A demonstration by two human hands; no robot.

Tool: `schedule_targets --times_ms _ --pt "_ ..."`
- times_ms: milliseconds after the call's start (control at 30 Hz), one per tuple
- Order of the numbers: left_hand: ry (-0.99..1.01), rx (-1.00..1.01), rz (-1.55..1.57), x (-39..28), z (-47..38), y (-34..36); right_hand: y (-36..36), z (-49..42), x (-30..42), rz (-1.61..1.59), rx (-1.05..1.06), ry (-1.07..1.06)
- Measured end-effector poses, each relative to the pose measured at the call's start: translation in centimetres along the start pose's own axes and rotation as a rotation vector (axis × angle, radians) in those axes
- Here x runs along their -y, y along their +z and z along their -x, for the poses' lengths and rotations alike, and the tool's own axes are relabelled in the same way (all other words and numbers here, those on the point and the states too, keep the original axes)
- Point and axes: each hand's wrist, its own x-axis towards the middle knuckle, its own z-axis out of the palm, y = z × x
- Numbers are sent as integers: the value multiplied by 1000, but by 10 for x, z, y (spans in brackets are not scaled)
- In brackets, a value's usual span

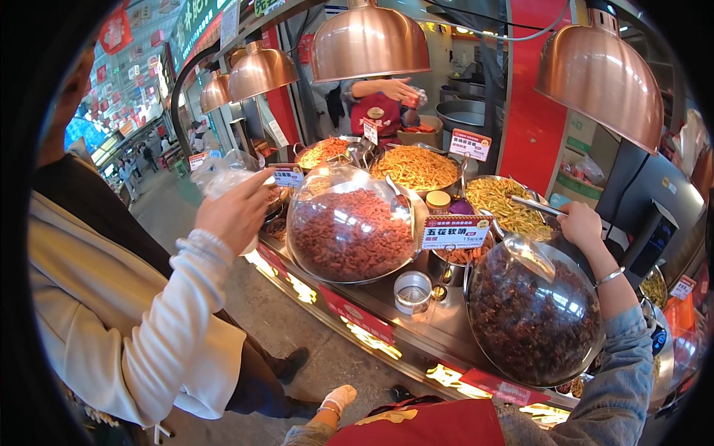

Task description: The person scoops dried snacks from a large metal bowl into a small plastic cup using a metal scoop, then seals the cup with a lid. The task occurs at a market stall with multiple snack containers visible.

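Note:
My right hand (580, 223), with a bracelet at the wrist, grips metal tongs (535, 206). Their tips reach over a pan of yellow-green shredded food (493, 195). Low in the view is my left hand (338, 397), seemingly in a thin clear glove, beside my red apron (429, 426) and away from the counter; whether it holds anything is unclear. Below my right forearm, a clear dome (535, 312) covers dark food pieces. Another clear dome (354, 223) covers reddish-brown pieces. An empty-looking clear jar (413, 292) stands between the domes, near a price sign (456, 231).
At the left, a person in a cream coat (167, 345) lifts a clear plastic bag (223, 173) over the counter edge. Copper heat lamps (371, 42) hang above. Across the counter stands a co-worker in a red apron (376, 114), near trays of orange shreds (415, 167).

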Motion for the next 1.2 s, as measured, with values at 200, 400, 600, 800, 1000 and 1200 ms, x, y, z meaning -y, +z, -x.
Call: schedule_targets --times_ms 200,400,600,800,1000,1200 --pt "52 -25 88 12 -24 7 -7 3 1 8 31 27" --pt "53 -73 -13 5 -20 5 0 1 -9 12 7 4" --pt "-2 -110 -97 -34 26 -11 -23 -18 16 124 -17 -142" --pt "78 -211 170 27 -12 9 -16 -107 83 269 -32 -239" --pt "556 -8 -1323 71 -15 6 14 -160 139 255 28 -318" --pt "84 -165 -278 41 -11 -49 64 -218 245 42 -63 -443"
